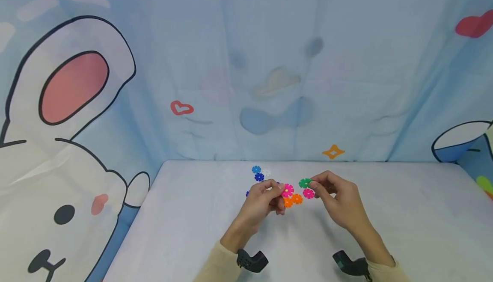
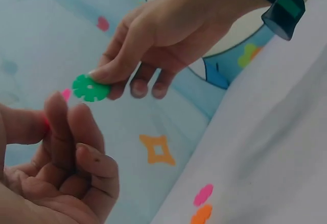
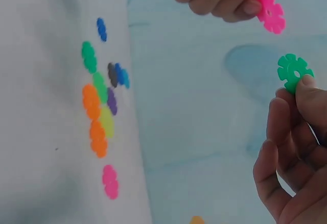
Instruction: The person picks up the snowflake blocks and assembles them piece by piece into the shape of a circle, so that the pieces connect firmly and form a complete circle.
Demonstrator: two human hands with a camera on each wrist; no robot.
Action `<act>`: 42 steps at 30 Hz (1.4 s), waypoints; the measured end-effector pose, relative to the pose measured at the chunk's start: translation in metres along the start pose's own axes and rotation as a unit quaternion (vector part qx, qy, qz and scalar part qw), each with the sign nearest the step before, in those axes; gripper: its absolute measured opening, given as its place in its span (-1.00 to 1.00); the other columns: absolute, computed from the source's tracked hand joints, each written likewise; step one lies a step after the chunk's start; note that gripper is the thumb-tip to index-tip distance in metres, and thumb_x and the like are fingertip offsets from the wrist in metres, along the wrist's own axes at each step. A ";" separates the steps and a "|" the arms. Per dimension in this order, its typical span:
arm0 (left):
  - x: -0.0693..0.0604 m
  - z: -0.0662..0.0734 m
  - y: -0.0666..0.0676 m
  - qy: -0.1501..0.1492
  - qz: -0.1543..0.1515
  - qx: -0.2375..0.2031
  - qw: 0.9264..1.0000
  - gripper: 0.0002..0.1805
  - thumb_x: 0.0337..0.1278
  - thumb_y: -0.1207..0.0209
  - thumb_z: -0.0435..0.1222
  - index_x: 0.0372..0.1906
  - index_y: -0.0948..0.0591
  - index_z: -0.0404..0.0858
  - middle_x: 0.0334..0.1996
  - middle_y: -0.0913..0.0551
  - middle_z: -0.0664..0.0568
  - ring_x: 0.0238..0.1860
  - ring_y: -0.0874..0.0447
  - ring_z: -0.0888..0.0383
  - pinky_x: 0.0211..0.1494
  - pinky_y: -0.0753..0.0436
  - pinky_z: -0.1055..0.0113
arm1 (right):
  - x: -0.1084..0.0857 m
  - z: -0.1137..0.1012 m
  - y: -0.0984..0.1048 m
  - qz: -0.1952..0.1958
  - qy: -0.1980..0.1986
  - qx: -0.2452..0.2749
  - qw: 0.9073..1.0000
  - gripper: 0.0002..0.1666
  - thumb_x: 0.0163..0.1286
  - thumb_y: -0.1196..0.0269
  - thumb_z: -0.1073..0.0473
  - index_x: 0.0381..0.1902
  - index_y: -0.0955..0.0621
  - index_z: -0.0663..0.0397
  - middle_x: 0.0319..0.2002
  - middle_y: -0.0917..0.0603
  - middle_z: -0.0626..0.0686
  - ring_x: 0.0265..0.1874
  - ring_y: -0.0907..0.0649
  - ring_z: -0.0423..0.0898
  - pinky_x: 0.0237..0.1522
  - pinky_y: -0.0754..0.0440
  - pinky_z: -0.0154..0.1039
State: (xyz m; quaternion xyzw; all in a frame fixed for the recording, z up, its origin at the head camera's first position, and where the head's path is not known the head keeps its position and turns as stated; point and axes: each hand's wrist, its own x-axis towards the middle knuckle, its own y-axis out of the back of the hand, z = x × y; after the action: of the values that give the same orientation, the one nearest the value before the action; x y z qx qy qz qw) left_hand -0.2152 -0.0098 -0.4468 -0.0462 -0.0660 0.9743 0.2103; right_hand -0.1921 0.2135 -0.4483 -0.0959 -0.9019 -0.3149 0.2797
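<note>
My left hand point(image 1: 262, 203) pinches a pink notched disc point(image 1: 287, 190) between thumb and fingers. In my right hand point(image 1: 343, 200) a green notched disc point(image 1: 304, 183) is held by its edge, between thumb and forefinger. Both discs are raised above the table and face each other with a gap between them, which the right wrist view shows: pink disc point(image 3: 271, 13), green disc point(image 3: 295, 73). The left wrist view shows the green disc point(image 2: 90, 88) at my right fingertips, while my left fingers point(image 2: 61, 127) hide most of the pink one.
On the white table point(image 1: 192, 213) lie several loose discs: orange point(image 3: 91, 101), pink point(image 3: 110, 181), green point(image 3: 89, 56), purple point(image 3: 112, 101), blue point(image 3: 101, 29) and others. Some lie behind my left hand in the head view. A printed curtain point(image 1: 269, 59) hangs behind the table.
</note>
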 end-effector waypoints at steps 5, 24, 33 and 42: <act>-0.005 0.008 -0.009 -0.018 0.002 -0.038 0.999 -0.73 0.58 -0.16 -0.12 -0.25 -0.57 -0.22 -0.56 -0.58 0.06 -0.52 -0.61 0.18 -0.26 -0.72 0.44 | 0.002 -0.016 0.005 0.000 0.030 0.019 0.999 -0.85 0.36 -0.44 0.39 -0.17 -0.69 0.12 -0.43 -0.73 -0.13 -0.52 -0.68 -0.28 -0.40 -0.64 -0.49; -0.024 0.029 -0.018 -0.094 -0.002 0.006 0.996 -0.73 0.63 -0.10 -0.21 -0.18 -0.52 -0.37 -0.64 -0.59 0.08 -0.61 -0.62 0.23 -0.39 -0.67 0.45 | 0.004 -0.041 0.021 0.027 0.183 -0.054 0.981 -0.84 0.37 -0.34 0.16 -0.16 -0.70 0.12 -0.35 -0.72 -0.11 -0.54 -0.57 -0.32 -0.46 -0.53 -0.59; -0.027 0.033 -0.020 -0.097 -0.013 -0.004 0.995 -0.74 0.64 -0.08 -0.23 -0.22 -0.50 -0.35 -0.66 -0.58 0.11 -0.63 -0.62 0.24 -0.41 -0.67 0.44 | 0.004 -0.041 0.020 0.047 0.198 -0.063 0.977 -0.40 0.62 -0.04 -0.26 -0.19 -0.70 0.14 -0.37 -0.71 -0.10 -0.58 -0.56 -0.33 -0.49 -0.53 -0.59; -0.027 0.030 -0.020 -0.092 -0.011 -0.003 0.996 -0.72 0.64 -0.07 -0.24 -0.27 -0.48 -0.33 -0.66 -0.55 0.11 -0.64 -0.62 0.22 -0.41 -0.67 0.44 | 0.002 -0.042 0.019 0.036 0.182 -0.062 0.981 -0.42 0.60 -0.04 -0.25 -0.18 -0.69 0.13 -0.37 -0.69 -0.12 -0.59 -0.56 -0.35 -0.51 -0.52 -0.61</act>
State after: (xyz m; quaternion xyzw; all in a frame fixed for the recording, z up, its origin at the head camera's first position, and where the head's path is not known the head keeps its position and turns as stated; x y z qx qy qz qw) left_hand -0.1862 -0.0062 -0.4125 0.0441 -0.0881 0.9720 0.2135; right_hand -0.1685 0.2028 -0.4105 -0.0866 -0.8104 -0.3726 0.4438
